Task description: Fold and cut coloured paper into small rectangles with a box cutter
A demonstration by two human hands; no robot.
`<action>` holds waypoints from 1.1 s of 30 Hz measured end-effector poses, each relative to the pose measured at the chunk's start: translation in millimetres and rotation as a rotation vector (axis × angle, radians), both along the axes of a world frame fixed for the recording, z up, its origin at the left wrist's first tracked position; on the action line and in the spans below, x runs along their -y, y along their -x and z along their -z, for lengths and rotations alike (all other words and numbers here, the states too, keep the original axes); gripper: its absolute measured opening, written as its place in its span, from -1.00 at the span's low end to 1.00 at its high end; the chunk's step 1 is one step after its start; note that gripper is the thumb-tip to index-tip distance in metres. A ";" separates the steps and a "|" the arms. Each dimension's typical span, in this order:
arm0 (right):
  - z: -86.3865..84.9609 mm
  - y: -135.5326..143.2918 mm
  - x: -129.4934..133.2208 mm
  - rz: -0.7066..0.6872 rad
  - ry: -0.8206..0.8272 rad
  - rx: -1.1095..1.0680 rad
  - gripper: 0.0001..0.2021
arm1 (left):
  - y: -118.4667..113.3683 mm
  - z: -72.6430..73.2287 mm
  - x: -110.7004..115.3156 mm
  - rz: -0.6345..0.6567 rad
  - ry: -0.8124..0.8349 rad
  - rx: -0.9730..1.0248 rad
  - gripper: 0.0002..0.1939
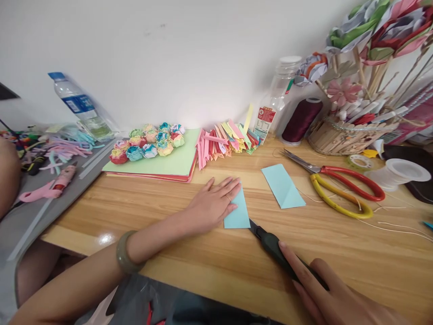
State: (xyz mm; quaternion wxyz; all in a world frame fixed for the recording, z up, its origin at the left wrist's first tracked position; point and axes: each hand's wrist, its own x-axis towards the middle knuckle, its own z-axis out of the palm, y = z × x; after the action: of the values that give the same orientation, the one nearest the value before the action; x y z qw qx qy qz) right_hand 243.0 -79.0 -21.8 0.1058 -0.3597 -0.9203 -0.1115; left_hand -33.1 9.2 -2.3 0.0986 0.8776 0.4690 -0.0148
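My left hand (211, 204) lies flat with fingers stretched over a light blue piece of paper (237, 216), pressing it on the wooden table (162, 266). In my right hand (324, 284) is a black utility knife (275, 249). The knife's blade tip is at the lower right corner of the paper; whether it touches the edge I cannot tell. A second light blue paper (283, 187), with a fold crease near its lower end, rests to the right of the first.
Scissors (318, 170) with red and yellow handles lie right, beside a thread spool (395, 174). Behind are folded paper strips (223, 143), paper flowers (149, 151) on coloured sheets (145, 169), a clear bottle (275, 99) and purple thread (302, 121). A pink glue gun (50, 187) lies left.
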 end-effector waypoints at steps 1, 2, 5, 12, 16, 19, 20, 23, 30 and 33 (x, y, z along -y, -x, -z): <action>-1.8 2.3 -2.5 0.005 -0.011 -0.001 -0.40 | -0.1 -0.1 0.1 0.001 -0.001 -0.002 -0.48; -4.4 5.1 -5.4 0.008 -0.012 -0.004 -0.40 | -0.1 0.0 0.2 0.003 -0.003 -0.003 -0.48; -16.2 16.5 -15.0 0.040 0.010 -0.037 -0.42 | 0.1 1.9 0.5 0.011 -0.025 0.008 -0.48; -35.6 40.0 -37.1 0.084 -0.049 0.018 -0.60 | 0.0 10.1 -0.8 -0.015 -0.051 0.065 -0.40; -30.2 47.3 -51.9 0.164 -0.106 0.087 -0.58 | -0.8 8.3 -1.4 -0.034 -0.011 0.100 -0.38; -25.3 52.2 -64.4 0.226 -0.066 0.155 -0.58 | -1.8 5.5 -0.8 -0.047 0.025 0.128 -0.37; -24.5 53.0 -68.2 0.246 -0.040 0.162 -0.57 | -2.0 4.8 -0.3 -0.051 0.035 0.147 -0.36; -25.6 49.8 -74.6 0.297 0.012 0.086 -0.57 | 0.2 3.4 1.1 -0.089 0.049 0.264 -0.32; -32.4 -0.5 -47.9 0.332 0.059 -0.182 -0.51 | 28.1 -5.6 -0.1 0.055 0.084 0.505 -0.64; -20.8 -32.3 -22.4 0.380 0.135 -0.203 -0.46 | 31.3 -11.7 -1.8 0.228 0.185 0.267 -0.59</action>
State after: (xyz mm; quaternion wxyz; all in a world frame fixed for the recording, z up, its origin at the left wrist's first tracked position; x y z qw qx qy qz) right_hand 275.3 -56.6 -1.0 0.1507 -0.5422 -0.8260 -0.0310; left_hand -64.4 11.0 9.4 0.2380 0.9063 0.3459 0.0476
